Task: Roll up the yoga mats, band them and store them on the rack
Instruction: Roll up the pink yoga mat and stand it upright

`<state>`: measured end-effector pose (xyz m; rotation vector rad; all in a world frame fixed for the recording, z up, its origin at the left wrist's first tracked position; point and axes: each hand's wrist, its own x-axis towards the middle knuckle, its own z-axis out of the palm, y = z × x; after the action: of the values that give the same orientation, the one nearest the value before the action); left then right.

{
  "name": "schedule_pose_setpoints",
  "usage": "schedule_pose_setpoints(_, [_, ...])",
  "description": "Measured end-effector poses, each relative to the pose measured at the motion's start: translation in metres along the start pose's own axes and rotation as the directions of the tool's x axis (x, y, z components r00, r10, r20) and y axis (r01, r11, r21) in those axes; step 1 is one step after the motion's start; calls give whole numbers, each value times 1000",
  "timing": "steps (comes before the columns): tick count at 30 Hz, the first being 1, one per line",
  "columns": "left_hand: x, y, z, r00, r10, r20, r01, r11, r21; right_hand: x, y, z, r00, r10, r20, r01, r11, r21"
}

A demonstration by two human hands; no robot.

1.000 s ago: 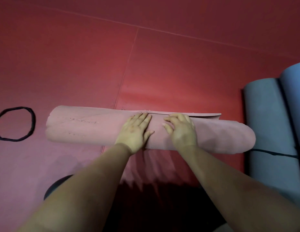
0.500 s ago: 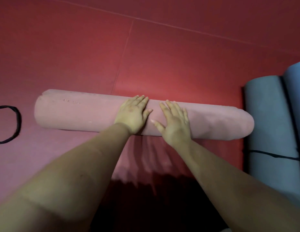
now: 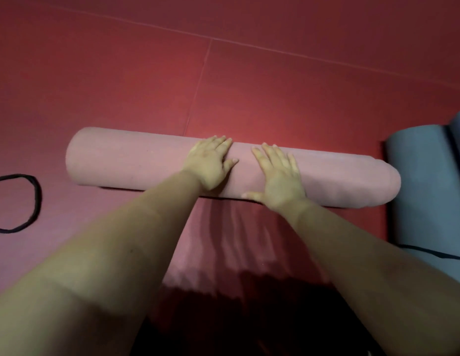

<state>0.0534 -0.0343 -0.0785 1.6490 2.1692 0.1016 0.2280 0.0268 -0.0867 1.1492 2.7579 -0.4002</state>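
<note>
Pink yoga mat, fully rolled, lies crosswise on the red floor. Left hand and right hand press flat on its middle, fingers straight, slightly spread. Judged light, soft, springy: liable to unroll; hold mid-roll. Black band lies near the left end.

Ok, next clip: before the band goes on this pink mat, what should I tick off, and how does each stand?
1. Pink mat fully rolled: ok, no flat tail shows.
2. Roll held against unrolling: ok, left hand and right hand press flat on top.
3. Ends even: not ok, the right end bulges out in a rounded step.
4. Black band nearby: ok, loose on the red floor left of the roll, partly cut off by the frame.
5. A hand free to fetch it: not ok, both are on the roll.
6. Rack: cannot tell, not in view.
</note>
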Motion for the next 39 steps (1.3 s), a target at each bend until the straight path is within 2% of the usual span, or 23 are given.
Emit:
schedule_pose_setpoints(2, [10,-2,-9,1000,-6,20,5,999,37,24,6,-15,998,5,68,-8,999,40])
schedule_pose_setpoints(5, [6,-6,-6,1000,3,-25,-2,999,42,59,13,-34,975,10,221,-41,990,135])
schedule_pose_setpoints(7, [8,-10,-3,999,9,-37,-8,1000,12,63,15,-36,982,12,190,-36,991,126])
schedule_pose_setpoints(9, [25,-14,-10,1000,10,-3,-10,1000,9,51,16,-29,999,-1,46,-2,998,64])
schedule_pose_setpoints(11, [42,-15,-19,1000,16,19,-16,1000,27,36,15,-16,1000,-28,-14,28,1000,-4])
schedule_pose_setpoints(15, [40,-17,-13,993,101,-56,-94,990,108,68,24,-28,998,1,64,-3,1000,29])
schedule_pose_setpoints(17, [32,-18,-9,992,127,-26,-122,981,153,85,30,-38,988,-17,154,12,999,37])
schedule_pose_setpoints(20, [45,-17,-14,997,59,39,-68,963,261,94,33,-39,967,-35,253,63,992,-106])
schedule_pose_setpoints(22, [54,-13,-18,999,49,14,-51,944,327,95,32,-38,975,-40,218,81,980,-182])
schedule_pose_setpoints(25, [53,-11,-20,995,95,2,-89,919,383,88,31,-36,986,-54,157,84,978,-190])
schedule_pose_setpoints(27, [43,-11,-19,995,100,23,-102,921,377,76,30,-34,990,-49,134,72,982,-174])
schedule_pose_setpoints(29, [26,-6,-16,992,96,80,-118,928,354,55,26,-29,983,-37,178,64,987,-144])
schedule_pose_setpoints(32, [-11,1,-6,971,80,225,-149,938,313,18,16,-27,939,-49,341,71,996,-54])
schedule_pose_setpoints(36, [-72,9,11,930,62,363,-144,968,204,-40,-4,-23,837,-65,543,34,997,68])
schedule_pose_setpoints(38, [-96,12,19,927,56,370,-122,980,156,-64,-11,-18,829,-66,555,32,997,70])
schedule_pose_setpoints(39, [-103,13,23,932,53,357,-112,983,147,-76,-12,-15,857,-63,511,39,998,58])
